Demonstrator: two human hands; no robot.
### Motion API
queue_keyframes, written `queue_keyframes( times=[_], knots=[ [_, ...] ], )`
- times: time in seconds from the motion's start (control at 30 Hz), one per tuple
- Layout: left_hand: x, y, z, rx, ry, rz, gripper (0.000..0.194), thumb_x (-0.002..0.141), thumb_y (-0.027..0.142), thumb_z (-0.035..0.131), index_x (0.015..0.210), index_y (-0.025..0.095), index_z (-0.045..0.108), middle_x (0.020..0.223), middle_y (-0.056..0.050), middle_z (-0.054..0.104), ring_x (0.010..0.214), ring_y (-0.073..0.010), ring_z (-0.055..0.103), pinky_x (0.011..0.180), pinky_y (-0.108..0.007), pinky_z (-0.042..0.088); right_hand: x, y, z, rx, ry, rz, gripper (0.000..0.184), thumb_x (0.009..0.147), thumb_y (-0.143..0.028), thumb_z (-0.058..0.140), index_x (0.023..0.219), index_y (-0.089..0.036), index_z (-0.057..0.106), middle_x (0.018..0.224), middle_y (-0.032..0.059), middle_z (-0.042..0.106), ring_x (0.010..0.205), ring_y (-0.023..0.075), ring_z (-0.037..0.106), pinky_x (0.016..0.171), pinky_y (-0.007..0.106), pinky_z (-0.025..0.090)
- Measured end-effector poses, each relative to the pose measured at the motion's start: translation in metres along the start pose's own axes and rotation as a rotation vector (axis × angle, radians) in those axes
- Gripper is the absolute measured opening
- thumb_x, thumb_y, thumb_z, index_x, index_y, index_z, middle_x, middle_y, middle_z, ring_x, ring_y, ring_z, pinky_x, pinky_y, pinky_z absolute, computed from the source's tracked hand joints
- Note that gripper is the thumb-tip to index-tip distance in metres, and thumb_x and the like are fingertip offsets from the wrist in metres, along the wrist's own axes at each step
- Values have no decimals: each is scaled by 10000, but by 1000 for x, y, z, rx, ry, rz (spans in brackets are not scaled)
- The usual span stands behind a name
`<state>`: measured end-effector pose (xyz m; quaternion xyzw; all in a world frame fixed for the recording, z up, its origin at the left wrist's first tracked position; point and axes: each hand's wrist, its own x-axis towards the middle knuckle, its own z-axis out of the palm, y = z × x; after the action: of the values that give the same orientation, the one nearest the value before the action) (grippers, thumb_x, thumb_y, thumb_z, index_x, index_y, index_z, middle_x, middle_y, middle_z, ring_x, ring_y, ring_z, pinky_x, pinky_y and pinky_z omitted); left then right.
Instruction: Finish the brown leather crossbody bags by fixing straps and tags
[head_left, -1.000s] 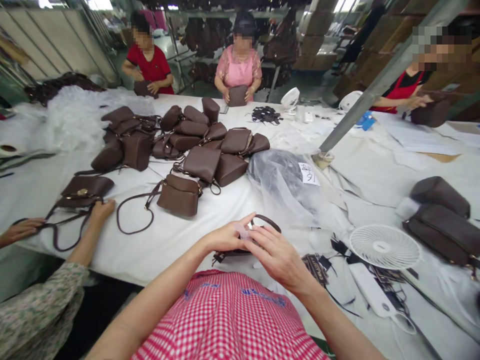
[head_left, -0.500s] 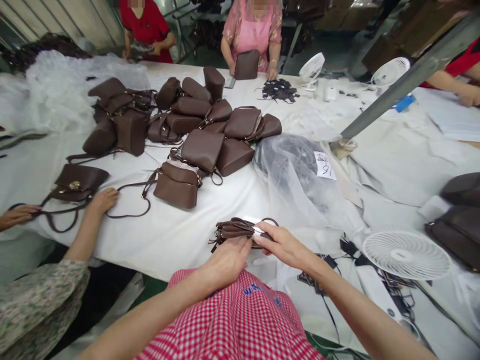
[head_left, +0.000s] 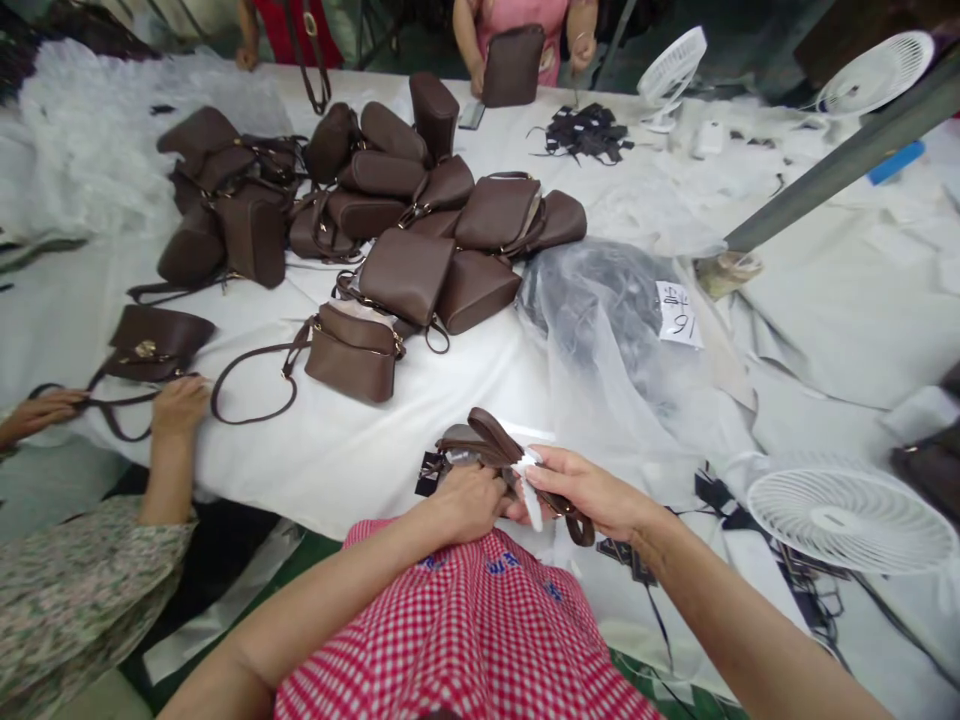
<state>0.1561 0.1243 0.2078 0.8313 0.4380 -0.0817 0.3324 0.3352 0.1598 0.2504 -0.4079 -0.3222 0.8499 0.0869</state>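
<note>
A folded bundle of brown leather straps [head_left: 489, 432] is held low over the table edge, in front of my checked apron. My right hand [head_left: 581, 487] grips its right end, thumb on top, where a white wrap [head_left: 529, 488] goes round the straps and a loop hangs below. My left hand [head_left: 471, 502] is closed against the lower left side of the bundle, its fingertips partly hidden. A black tag [head_left: 430, 473] sticks out at the left end, beside something greyish and shiny. Nearest on the table is a brown handbag [head_left: 349, 355] with its strap looped leftward.
Brown handbags [head_left: 409, 280] lie piled mid-table. A clear plastic bag [head_left: 600, 330] of dark items is right of them. A white fan [head_left: 847, 515] and black cords are by my right arm. Left, a co-worker's hands hold a handbag strap [head_left: 124, 402]. A slanted metal pole [head_left: 832, 160] rises at right.
The straps in my right hand have been lifted and turned, showing the white wrap and a hanging loop. My left hand has gone from flat fingers to curled. Across the table, a strap now hangs.
</note>
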Motion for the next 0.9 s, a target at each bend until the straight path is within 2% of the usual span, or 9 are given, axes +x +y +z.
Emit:
queue_keyframes(
  times=[0.1,0.23,0.33,0.43,0.5,0.57,0.67,0.77,0.9],
  knots=[
    [13,-1,5,7,-44,-66,237,854,199,482,1010,135,649,1051,-130,660,984,-255,608,833,-351,478,3,6,-3,-132,18,-37,403,787,-532,642,959,-175,573,850,29,656,778,145,625,706,266,497],
    [25,-2,6,71,-41,-87,321,844,160,462,1118,91,615,1081,-166,660,1011,-274,611,878,-398,463,10,7,-17,-569,206,-163,306,851,-487,528,895,-185,553,781,-3,604,745,141,550,681,262,451],
    [29,0,2,129,-51,-67,293,849,216,483,1038,103,675,1208,-200,600,1161,-339,523,959,-490,399,17,5,-24,-896,340,-232,231,860,-426,459,807,-203,477,723,-19,530,696,146,494,657,272,406],
    [28,1,0,125,-25,-44,330,898,326,451,992,138,706,1259,-179,582,1194,-354,490,987,-537,351,22,6,-18,-1062,408,-281,137,865,-348,418,828,-215,420,716,-20,510,676,156,492,658,288,388],
    [25,-1,3,64,6,-10,397,920,416,419,1074,161,683,1223,-144,622,1142,-316,536,984,-484,371,25,7,-9,-1101,388,-313,88,867,-304,416,862,-216,417,736,-9,528,688,165,513,665,293,392],
    [22,-3,9,-4,32,32,440,916,475,420,1131,175,659,1182,-113,656,1085,-275,577,957,-399,405,27,10,1,-1125,311,-359,66,863,-267,438,898,-211,441,791,12,566,742,175,543,692,295,408],
    [20,-5,16,-34,29,60,478,914,518,415,1096,160,673,1077,-108,699,968,-240,624,897,-332,440,31,16,10,-1158,202,-402,116,856,-200,458,969,-195,483,903,50,614,848,191,574,763,305,437],
    [20,-7,20,0,50,38,554,887,579,433,1128,131,651,1019,-125,707,910,-246,635,891,-351,452,38,26,6,-1300,210,-368,156,835,-124,449,978,-156,502,945,98,623,894,213,587,792,328,452],
    [23,-9,32,84,154,67,671,778,571,624,1250,98,561,1191,-171,638,1027,-283,602,951,-407,441,47,33,-1,-1611,254,-203,222,801,-72,465,1008,-129,518,947,120,633,871,217,616,757,317,467]
  ],
)
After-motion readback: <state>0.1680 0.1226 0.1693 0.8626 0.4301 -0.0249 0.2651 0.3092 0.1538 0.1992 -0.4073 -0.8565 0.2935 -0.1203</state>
